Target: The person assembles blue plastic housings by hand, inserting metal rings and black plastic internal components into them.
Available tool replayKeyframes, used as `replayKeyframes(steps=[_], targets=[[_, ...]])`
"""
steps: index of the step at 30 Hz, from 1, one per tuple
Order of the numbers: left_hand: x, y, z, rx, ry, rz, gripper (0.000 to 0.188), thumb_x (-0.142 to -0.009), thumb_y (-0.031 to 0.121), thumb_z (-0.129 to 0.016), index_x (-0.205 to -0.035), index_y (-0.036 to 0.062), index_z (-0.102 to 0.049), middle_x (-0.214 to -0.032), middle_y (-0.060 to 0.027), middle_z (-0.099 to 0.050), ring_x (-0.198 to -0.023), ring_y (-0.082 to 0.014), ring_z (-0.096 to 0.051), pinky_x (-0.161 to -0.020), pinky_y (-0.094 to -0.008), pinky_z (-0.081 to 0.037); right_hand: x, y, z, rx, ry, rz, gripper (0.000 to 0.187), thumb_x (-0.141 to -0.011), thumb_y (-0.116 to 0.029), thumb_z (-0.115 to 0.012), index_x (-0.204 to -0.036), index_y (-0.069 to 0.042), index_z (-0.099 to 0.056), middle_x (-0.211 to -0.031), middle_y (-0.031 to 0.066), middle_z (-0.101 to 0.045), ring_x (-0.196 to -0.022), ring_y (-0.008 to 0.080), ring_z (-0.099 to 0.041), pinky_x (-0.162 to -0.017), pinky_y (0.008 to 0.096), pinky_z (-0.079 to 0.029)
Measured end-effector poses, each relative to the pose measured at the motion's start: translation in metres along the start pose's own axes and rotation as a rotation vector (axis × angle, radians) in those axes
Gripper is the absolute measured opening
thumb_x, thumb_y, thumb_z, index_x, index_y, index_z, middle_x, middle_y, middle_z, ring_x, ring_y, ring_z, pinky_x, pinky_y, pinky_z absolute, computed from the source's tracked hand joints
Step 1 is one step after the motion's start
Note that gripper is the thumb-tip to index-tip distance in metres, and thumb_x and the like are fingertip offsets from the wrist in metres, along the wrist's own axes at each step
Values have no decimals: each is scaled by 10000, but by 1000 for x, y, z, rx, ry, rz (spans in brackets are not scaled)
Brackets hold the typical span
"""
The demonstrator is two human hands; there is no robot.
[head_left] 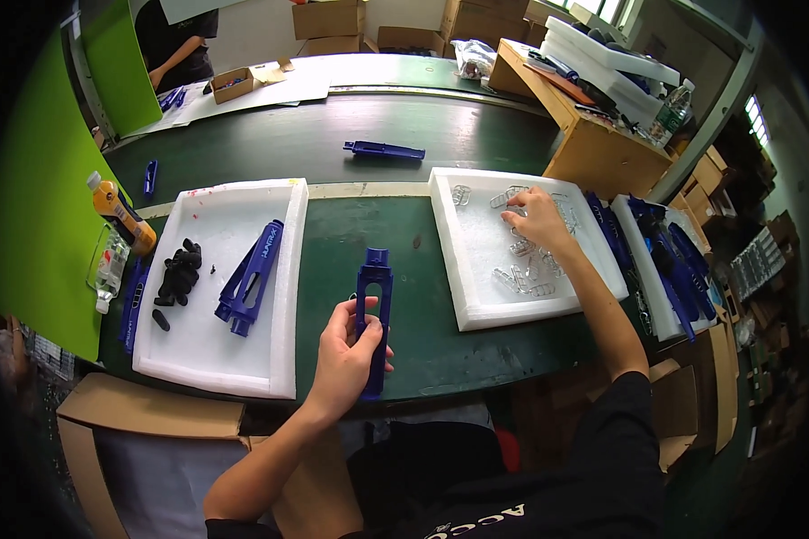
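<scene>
Upright in my left hand (343, 353) is a long blue plastic housing (375, 283) with a slot-shaped window, thumb pressed on its front and fingers wrapped behind. My right hand (537, 218) reaches over the white foam tray (470, 310) on the right. Its thumb and forefinger are apart, close to a small clear plastic piece (509, 195); whether they touch it is hard to tell. Several more clear pieces (523, 280) lie scattered in that tray, some partly hidden by my hand and forearm.
On the left, another foam tray (283, 359) holds black caps (180, 274) and blue housings (250, 280). Bottles (121, 216) stand beside it. A blue housing (384, 150) lies farther back. At right, a foam box (661, 314) contains blue parts. Another person (178, 45) stands at far left.
</scene>
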State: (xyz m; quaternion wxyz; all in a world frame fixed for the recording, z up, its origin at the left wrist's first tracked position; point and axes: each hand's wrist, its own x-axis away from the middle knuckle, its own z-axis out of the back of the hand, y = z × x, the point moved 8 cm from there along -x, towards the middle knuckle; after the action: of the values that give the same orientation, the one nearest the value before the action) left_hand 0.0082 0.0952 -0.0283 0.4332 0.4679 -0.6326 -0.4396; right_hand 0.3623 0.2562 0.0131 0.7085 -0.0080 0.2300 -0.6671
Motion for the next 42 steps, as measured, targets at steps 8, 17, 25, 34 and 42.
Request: replayKeyframes(steps=[8, 17, 25, 34, 42], targets=[[2, 3, 1, -150, 2, 6, 261, -1007, 74, -531, -1259, 8, -530, -916, -59, -591, -685, -108, -619, -558, -265, -539, -15, 3, -12, -191, -140, -37, 378, -768, -199, -823, -1069, 5, -715, -927, 132, -700, -834, 233, -675, -760, 342, -532], [0, 3, -5, -215, 1, 3, 275, -996, 65, -527, -1260, -10, -512, -922, -52, -589, -677, -105, -617, -556, -260, -524, -10, 10, -6, -18, -34, -9, 265, -822, -115, -744, -1038, 36, -718, -906, 176, -708, -862, 275, -696, -819, 369, -541], [0, 5, -5, -192, -7, 17, 288, -986, 51, -532, -1265, -15, -506, -906, -48, -576, -682, -109, -617, -559, -264, -511, -1, 1, 7, -74, -148, -76, 200, -833, -91, -708, -984, 42, -719, -892, 169, -726, -827, 256, -702, -786, 351, -549], [2, 9, -8, -18, -113, 39, 561, -839, -12, -493, -1397, -40, -436, -1123, -161, -637, -871, -195, -692, -713, -300, -542, 55, -114, 43, -789, -139, 91, 113, -924, -33, -687, -1021, 18, -713, -881, 58, -722, -803, 100, -687, -643, 226, -527], [7, 9, -26, -16, -245, -9, 623, -810, -48, -471, -1430, -7, -429, -1148, -153, -634, -918, -170, -664, -782, -287, -516, 122, -194, 26, -893, -48, 273, 129, -807, -32, -798, -933, -55, -783, -834, 43, -712, -656, 66, -622, -523, 209, -449]])
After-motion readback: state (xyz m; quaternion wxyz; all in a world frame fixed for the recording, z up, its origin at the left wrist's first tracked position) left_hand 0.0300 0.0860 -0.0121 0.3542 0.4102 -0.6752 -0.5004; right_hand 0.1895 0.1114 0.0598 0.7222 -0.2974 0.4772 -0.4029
